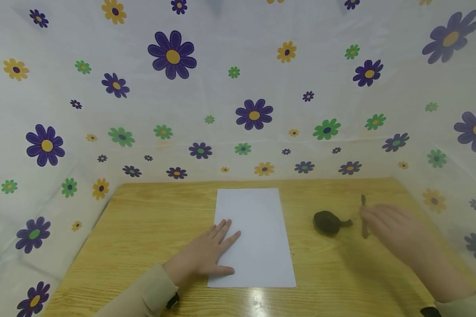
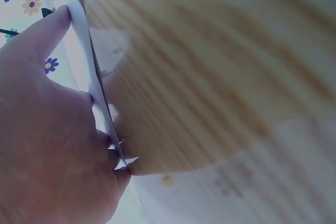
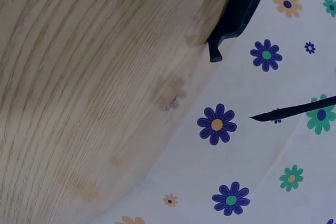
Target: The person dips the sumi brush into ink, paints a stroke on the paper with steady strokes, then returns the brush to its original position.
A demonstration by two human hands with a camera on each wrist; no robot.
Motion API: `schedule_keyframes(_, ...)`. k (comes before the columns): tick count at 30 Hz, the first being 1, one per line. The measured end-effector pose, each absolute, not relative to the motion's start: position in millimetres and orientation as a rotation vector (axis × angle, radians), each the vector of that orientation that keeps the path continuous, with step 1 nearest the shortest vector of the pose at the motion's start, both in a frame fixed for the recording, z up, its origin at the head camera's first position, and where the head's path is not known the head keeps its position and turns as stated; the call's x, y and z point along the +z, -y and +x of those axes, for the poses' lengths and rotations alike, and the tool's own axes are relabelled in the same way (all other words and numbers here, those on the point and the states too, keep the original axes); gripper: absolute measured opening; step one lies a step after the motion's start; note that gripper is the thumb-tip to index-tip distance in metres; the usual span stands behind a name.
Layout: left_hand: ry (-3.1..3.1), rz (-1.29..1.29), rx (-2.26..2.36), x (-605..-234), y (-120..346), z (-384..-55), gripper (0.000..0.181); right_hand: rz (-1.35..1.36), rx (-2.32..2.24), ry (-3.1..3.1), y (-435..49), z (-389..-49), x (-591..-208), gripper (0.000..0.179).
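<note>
A white sheet of paper (image 1: 258, 233) lies upright on the table, and my left hand (image 1: 206, 253) rests on its left edge with fingers spread. The left wrist view shows that hand (image 2: 58, 129) against the paper's thin edge (image 2: 86, 45). At the right, my right hand (image 1: 396, 231) pinches a slim dark brush (image 1: 365, 229), its pointed end up in the air; that hand is slightly blurred. The brush (image 3: 289, 112) also shows in the right wrist view, the hand itself out of frame. Left of the hand sits a small black dish with a short handle (image 1: 327, 223).
The wooden table (image 1: 150, 220) has grain running across it. A white cloth with purple, yellow and green flowers (image 1: 222, 92) hangs behind it and on both sides. In the right wrist view the black dish (image 3: 236, 14) stands near the table's far edge.
</note>
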State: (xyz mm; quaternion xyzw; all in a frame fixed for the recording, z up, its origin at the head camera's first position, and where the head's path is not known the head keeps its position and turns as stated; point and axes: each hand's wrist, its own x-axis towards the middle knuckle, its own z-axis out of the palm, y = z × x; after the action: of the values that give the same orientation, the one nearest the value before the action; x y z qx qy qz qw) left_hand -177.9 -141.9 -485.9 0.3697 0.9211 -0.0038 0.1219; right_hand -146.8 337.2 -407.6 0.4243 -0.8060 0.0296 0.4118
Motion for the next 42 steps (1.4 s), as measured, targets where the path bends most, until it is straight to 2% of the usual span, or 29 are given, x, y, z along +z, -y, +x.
schedule_keyframes(3,-2.692,1.081,-0.005,-486.9,142.2,-178.3,0.097,1.013,0.110,2.078,-336.1,-144.2,-404.1,0.043)
schedule_keyframes(9,-2.694,1.074,0.005,-486.8,142.2,-178.0,0.097,0.660,0.138,2.451,-336.7,-133.6,-394.5,0.059)
schedule_keyframes(12,-2.692,1.070,0.014,-487.3,142.1,-178.2,0.096,0.585,0.234,2.419,-335.7,-133.9,-393.0,0.053)
schedule_keyframes(19,-2.692,1.066,0.017,-487.4,142.3,-177.7,0.096,0.461,0.356,2.209,-326.4,-136.9,-395.0,0.077)
schedule_keyframes(22,-2.692,1.068,0.012,-487.0,141.9,-177.5,0.096,0.426,0.396,2.193,-325.8,-136.2,-397.6,0.070)
schedule_keyframes(27,-2.682,1.065,0.012,-487.7,141.9,-177.7,0.096,0.353,0.521,2.250,-328.2,-135.7,-401.8,0.017)
schedule_keyframes(31,-2.676,1.059,0.019,-489.3,142.2,-178.3,0.096,0.281,0.642,2.248,-328.7,-136.0,-405.4,0.027)
schedule_keyframes(42,-2.684,1.069,0.011,-488.6,142.4,-177.7,0.096,0.267,0.757,2.087,-324.2,-139.3,-419.2,0.013)
